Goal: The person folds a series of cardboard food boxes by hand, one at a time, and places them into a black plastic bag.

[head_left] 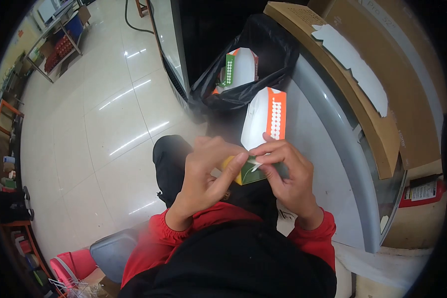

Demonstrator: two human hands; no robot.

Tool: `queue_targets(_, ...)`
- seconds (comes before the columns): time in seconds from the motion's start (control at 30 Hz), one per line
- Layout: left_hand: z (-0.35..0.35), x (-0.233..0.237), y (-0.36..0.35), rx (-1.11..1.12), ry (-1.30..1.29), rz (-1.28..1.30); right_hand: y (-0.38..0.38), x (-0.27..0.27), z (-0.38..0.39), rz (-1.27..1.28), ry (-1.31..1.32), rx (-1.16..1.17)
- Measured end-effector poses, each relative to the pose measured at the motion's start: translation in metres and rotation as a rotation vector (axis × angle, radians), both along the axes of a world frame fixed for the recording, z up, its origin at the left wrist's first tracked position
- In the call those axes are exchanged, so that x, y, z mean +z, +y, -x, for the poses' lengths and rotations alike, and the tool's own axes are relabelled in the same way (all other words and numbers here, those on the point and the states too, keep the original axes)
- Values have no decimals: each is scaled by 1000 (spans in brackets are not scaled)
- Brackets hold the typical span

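Observation:
A small folded paper box (256,121) points away from me over my lap. It has a white inner face, an orange side with a white pattern, and a green and yellow near end. My left hand (206,171) pinches the near end from the left, thumb and fingers closed at the yellow and green edge. From the right, my right hand (290,171) pinches a small white flap at the same end between thumb and fingers. Part of the box is hidden behind the fingers.
Beyond the box, a black plastic bag (278,39) holds more paper boxes (243,67), green, orange and white. A curved grey panel (333,94) and large brown cardboard (407,74) stand to the right. Pale tiled floor (109,129) and a grey stool (114,253) are on the left.

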State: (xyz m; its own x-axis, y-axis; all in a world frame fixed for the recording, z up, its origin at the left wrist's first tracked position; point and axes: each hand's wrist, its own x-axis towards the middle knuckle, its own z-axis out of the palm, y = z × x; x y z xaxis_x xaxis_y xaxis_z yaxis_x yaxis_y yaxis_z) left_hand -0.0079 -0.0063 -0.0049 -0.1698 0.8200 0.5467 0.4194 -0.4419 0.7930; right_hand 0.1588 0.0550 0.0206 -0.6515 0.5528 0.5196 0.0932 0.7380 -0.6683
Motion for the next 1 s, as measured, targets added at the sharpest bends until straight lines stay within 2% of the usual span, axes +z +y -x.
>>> queue_targets(0.17,-4,4,-4,16,-83,3,-5,0,6,-137,63,-89)
queue_targets(0.27,-2,6,-6,32,6,53,2,6,4,4,-9,-13)
queue_targets(0.33,-6,-3,-6,-12,-209,162,3,7,0,-9,-70,-65)
queue_targets(0.37,-6,-5,-3,-22,-160,96,4,5,0,-21,-90,-52)
queue_targets(0.4,-5,-1,-3,-66,-228,115,4,2,-1,-12,-116,-86)
queue_targets(0.43,-1,-8,0,-57,-121,102,4,-1,-3,-6,-143,-114)
queue_targets(0.5,-3,-10,1,26,-154,82,10,-8,-2,-16,-123,-52)
queue_targets(0.67,-12,-20,0,4,-90,-74,15,-4,0,-12,-230,48)
queue_targets(0.77,-9,-17,-3,-127,-64,-44,31,-15,-12,583,-155,185)
queue_targets(0.87,-11,-13,-5,-181,-40,-52,35,-6,-5,725,-50,264)
queue_targets(0.9,-12,-12,-6,-89,-58,-43,50,-25,-11,687,41,314)
queue_targets(0.93,-12,-12,-7,1,-76,-33,53,-25,-7,661,97,229)
queue_targets(1.0,4,-11,-11,-198,-225,92,58,-24,1,609,211,54)
